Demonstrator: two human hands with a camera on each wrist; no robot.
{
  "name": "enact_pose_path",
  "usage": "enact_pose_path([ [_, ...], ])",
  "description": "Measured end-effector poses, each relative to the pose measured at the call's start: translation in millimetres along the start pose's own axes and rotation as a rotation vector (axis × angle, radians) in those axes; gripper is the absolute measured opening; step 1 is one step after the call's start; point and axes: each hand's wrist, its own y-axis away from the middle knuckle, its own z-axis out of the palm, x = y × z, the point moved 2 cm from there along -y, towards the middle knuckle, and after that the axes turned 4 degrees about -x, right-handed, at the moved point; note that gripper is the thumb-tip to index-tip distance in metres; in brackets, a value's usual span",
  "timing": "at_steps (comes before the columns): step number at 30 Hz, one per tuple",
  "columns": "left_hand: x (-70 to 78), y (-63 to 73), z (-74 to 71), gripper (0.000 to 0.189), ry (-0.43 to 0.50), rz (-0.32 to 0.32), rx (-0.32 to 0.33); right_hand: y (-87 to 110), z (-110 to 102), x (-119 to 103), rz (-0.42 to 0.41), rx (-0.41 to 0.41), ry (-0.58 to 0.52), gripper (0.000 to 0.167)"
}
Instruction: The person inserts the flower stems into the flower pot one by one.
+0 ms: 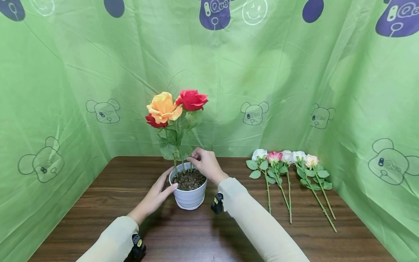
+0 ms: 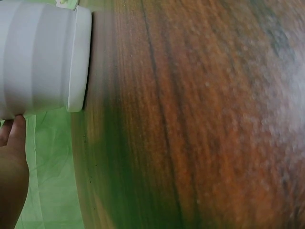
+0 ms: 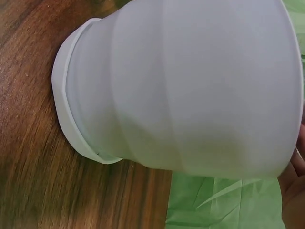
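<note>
A white flower pot (image 1: 190, 198) filled with dark soil (image 1: 191, 182) stands on the table. Rising from it are an orange rose (image 1: 163, 108), a red rose (image 1: 193, 100) and a lower red rose (image 1: 155, 122), partly hidden behind the orange one. My left hand (image 1: 156, 196) grips the pot's left side, thumb near the front rim and fingers reaching behind. At the back right of the rim, my right hand (image 1: 207, 164) pinches a green stem just above the soil; which bloom it belongs to is hard to tell. Both wrist views mostly show the pot's ribbed wall (image 3: 205, 86) and its saucer (image 2: 80, 59).
Several cut roses lie on the right of the brown wooden table (image 1: 108, 196): a white rose (image 1: 259, 154), a pink rose (image 1: 274, 157), more white ones and a peach rose (image 1: 311, 161). A green printed curtain (image 1: 209, 65) encloses the table's back and sides.
</note>
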Motion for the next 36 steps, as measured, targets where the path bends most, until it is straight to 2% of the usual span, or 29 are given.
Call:
enact_pose_path([
  [8, -2.0, 0.7, 0.0, 0.063, -0.002, -0.008, -0.004, 0.3, -1.4, 6.5, 0.059, -0.049, -0.051, 0.017],
  [19, -2.9, 0.0, -0.5, 0.064, 0.013, -0.007, 0.000, -1.0, 3.7, -1.0, 0.030, -0.139, -0.012, 0.010],
  [29, -3.6, 0.8, 0.0, 0.065, 0.010, -0.026, -0.007, 0.6, 2.8, 2.5, 0.056, -0.118, -0.018, 0.010],
  [36, -2.6, 0.3, 0.0, 0.065, 0.011, -0.013, -0.011, 0.6, 0.4, 3.1, 0.076, -0.131, -0.007, 0.013],
])
